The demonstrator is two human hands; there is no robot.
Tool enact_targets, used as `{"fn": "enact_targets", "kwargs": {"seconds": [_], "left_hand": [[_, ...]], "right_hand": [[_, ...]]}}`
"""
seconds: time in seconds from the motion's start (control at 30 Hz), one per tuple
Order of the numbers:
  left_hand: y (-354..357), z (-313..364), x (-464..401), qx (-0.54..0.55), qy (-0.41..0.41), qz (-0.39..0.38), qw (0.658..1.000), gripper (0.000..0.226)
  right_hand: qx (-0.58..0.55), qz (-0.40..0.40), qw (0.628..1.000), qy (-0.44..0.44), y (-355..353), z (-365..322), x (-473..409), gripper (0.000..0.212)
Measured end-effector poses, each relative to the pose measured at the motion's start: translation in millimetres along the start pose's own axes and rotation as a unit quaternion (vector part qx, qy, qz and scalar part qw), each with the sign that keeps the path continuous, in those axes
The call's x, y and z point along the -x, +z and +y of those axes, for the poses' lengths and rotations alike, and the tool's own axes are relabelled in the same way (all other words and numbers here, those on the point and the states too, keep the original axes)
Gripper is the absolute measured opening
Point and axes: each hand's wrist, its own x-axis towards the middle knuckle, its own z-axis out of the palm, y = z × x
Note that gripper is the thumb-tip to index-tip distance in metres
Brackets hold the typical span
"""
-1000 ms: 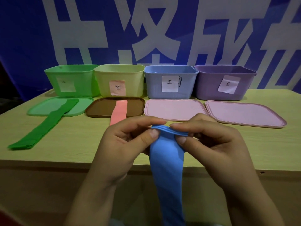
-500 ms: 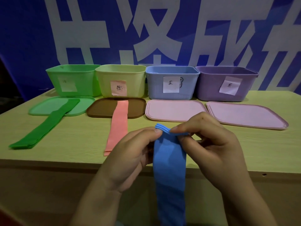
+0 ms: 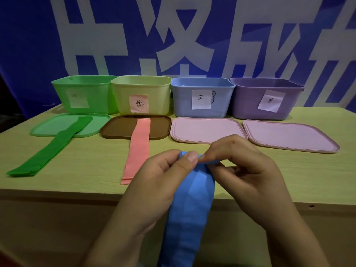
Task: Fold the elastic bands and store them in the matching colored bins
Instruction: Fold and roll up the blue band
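Observation:
A blue elastic band (image 3: 189, 207) hangs down over the table's front edge. My left hand (image 3: 159, 184) and my right hand (image 3: 244, 170) both pinch its folded top end. A green band (image 3: 52, 149) lies flat at the left, its far end on the green lid (image 3: 96, 125). A pink band (image 3: 139, 145) lies with its far end on the brown lid (image 3: 119, 130). Four open bins stand in a row at the back: green (image 3: 84, 93), yellow (image 3: 142, 91), blue (image 3: 202, 97), purple (image 3: 265, 99).
Two pink lids (image 3: 208, 128) (image 3: 287, 134) lie in front of the blue and purple bins. Each bin carries a paper label. The wooden table (image 3: 92, 170) ends at a front edge just under my hands. A blue banner hangs behind.
My left hand has slid rightward and lowered, uncovering the pink band's near end. Its thumb now presses over the blue band's top fold beside my right fingers.

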Motion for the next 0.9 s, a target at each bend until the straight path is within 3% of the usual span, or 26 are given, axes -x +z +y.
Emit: {"fn": "enact_targets", "kwargs": {"seconds": [0.17,0.33,0.47,0.6,0.73,0.8,0.9], "left_hand": [[-3.7,-0.4,1.6,-0.076,0.05,-0.011,0.996,0.047],[-7.2,1.3,1.9,-0.12,0.087,-0.016,0.989,0.044],[-9.2,1.8,5.0,-0.149,0.098,-0.019,0.984,0.037],[-9.9,1.3,7.1,-0.154,0.097,-0.015,0.983,0.035],[-9.3,2.0,6.4,-0.153,0.092,-0.005,0.984,0.025],[-8.1,1.5,4.6,-0.127,0.083,0.007,0.988,0.019],[-8.4,-4.8,-0.1,-0.006,0.033,-0.021,0.999,0.028]], "right_hand": [[-0.047,-0.026,0.998,0.033,-6.9,0.2,2.7,0.025],[-0.207,-0.066,0.964,0.153,-19.9,-11.0,0.1,0.035],[-0.054,-0.049,0.988,0.133,-15.2,-20.2,-2.9,0.017],[0.033,-0.069,0.991,0.107,-15.9,-22.3,-3.0,0.016],[0.107,-0.043,0.993,0.022,-10.7,-20.2,-2.1,0.016],[0.12,-0.023,0.992,-0.007,-7.8,-18.3,-1.1,0.016],[0.142,-0.005,0.989,-0.047,-6.6,-15.8,-0.4,0.016]]}}
